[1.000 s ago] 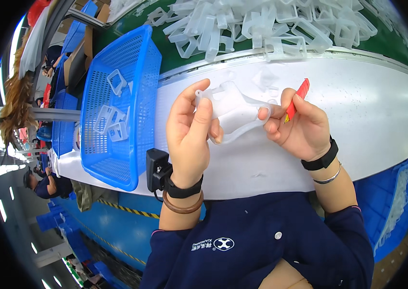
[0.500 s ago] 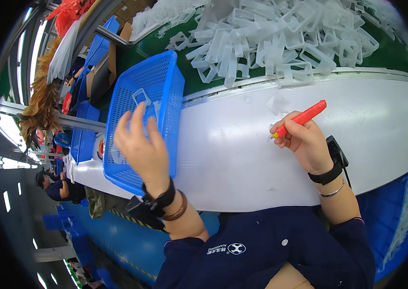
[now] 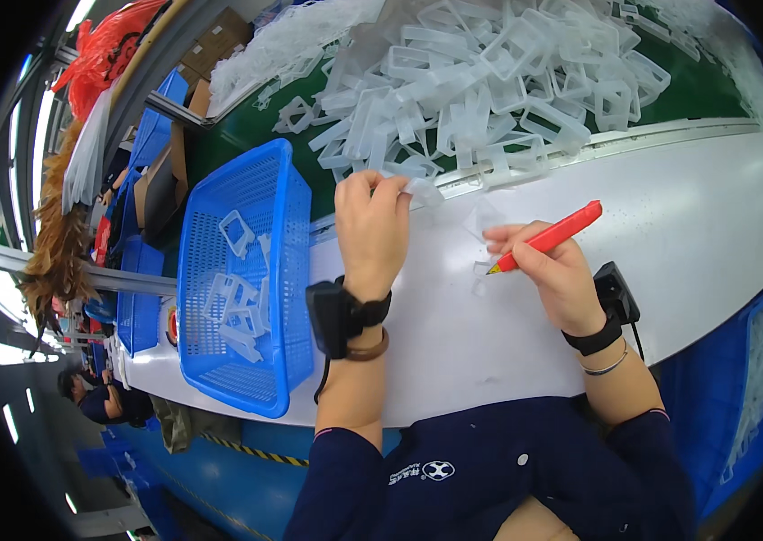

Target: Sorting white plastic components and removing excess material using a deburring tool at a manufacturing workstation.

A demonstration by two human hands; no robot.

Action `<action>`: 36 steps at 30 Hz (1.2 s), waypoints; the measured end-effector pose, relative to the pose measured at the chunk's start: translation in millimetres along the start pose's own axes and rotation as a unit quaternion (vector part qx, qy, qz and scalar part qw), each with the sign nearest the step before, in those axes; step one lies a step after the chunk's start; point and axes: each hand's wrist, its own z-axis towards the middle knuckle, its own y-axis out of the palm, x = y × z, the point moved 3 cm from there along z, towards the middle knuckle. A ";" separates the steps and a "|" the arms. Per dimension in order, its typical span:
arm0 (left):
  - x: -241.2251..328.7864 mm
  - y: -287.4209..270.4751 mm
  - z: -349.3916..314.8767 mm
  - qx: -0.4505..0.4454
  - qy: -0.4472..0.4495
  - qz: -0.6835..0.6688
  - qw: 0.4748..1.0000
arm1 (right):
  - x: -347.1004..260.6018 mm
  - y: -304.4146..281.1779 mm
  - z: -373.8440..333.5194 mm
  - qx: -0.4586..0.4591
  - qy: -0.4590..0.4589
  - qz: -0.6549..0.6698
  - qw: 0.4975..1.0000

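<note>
My left hand (image 3: 370, 230) reaches to the near edge of a heap of translucent plastic frames (image 3: 480, 99), its fingers pinched on one plastic frame (image 3: 424, 190) that sticks out to the right of the fingertips. In my right hand (image 3: 561, 275) is a slim red pen-shaped tool (image 3: 554, 236), gripped over the white table with its yellowish pointed tip toward the lower left. Small clear scraps (image 3: 480, 281) lie by that tip. A blue mesh basket (image 3: 294, 261) at the left holds several plastic frames (image 3: 239, 307).
The white tabletop (image 3: 435, 343) meets a green surface (image 3: 251, 117) along a metal strip (image 3: 643, 135). Blue bins (image 3: 140, 307) stand beyond the basket. A blue crate (image 3: 715, 397) is at the lower right. Another person (image 3: 111, 401) is far left.
My left hand has left the basket and moved right to the heap, closing on a frame. My right hand has shifted slightly left with the tool. The view has turned a little.
</note>
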 end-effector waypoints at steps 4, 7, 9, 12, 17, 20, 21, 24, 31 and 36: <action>34.8 -16.8 -34.3 -0.063 -0.080 -0.277 0.956 | -18.7 6.7 -5.9 -0.064 -0.230 -0.252 0.938; 54.9 -24.3 -52.1 -0.091 -0.234 -0.559 0.790 | -10.5 16.2 -5.9 -0.138 -0.122 -0.138 0.973; 54.8 -25.5 -61.1 -0.080 -0.307 -0.709 0.630 | -7.9 14.6 -6.1 -0.126 -0.055 -0.084 0.987; 42.6 -20.3 -79.0 -0.060 -0.336 -0.744 0.574 | 6.2 12.0 -5.2 -0.076 0.006 -0.021 0.997; 45.9 -21.3 -83.4 -0.068 -0.370 -0.718 0.586 | -15.7 26.0 -14.8 -0.044 -0.258 -0.298 0.918; 46.9 -21.4 -83.9 -0.090 -0.342 -0.726 0.589 | -13.1 30.4 -14.2 -0.065 -0.262 -0.341 0.901; 46.9 -21.9 -83.6 -0.109 -0.307 -0.736 0.593 | -11.5 31.1 -13.3 -0.064 -0.268 -0.356 0.893; 45.0 -20.4 -85.6 -0.110 -0.300 -0.747 0.583 | -10.6 31.3 -12.7 -0.064 -0.270 -0.350 0.895; 45.8 -21.3 -84.8 -0.112 -0.310 -0.740 0.586 | -9.3 29.0 -12.2 -0.060 -0.265 -0.331 0.904; 44.8 -20.4 -84.5 -0.130 -0.309 -0.719 0.608 | -10.5 28.7 -8.9 -0.086 -0.294 -0.401 0.864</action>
